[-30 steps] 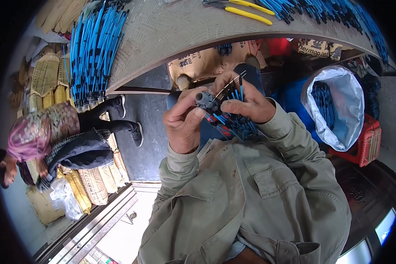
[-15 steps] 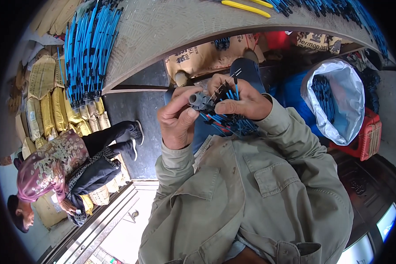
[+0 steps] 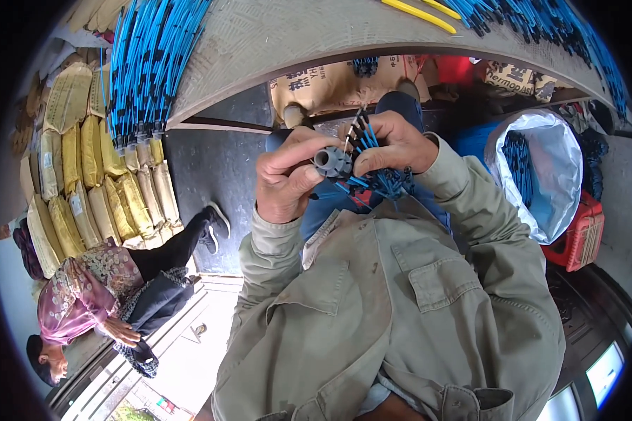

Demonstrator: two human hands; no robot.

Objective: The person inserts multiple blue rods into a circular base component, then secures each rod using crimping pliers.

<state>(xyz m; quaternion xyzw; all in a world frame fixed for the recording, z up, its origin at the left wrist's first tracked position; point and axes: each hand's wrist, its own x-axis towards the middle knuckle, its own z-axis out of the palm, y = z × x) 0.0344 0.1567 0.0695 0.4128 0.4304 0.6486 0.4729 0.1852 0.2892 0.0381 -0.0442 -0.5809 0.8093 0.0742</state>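
Left grip (image 3: 285,177): hollow, round-mouthed grey fitting (image 3: 335,164).

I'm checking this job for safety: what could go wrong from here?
The grey fitting sits between the thumb and fingers of the left hand, so it might twist or slip if pressed sideways.

The blue sticks crowd together at and below the right hand, close to the jacket, so they could tangle or snag on it.

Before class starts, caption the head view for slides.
Left hand grips grey fitting; right hand holds thin blue tubes.
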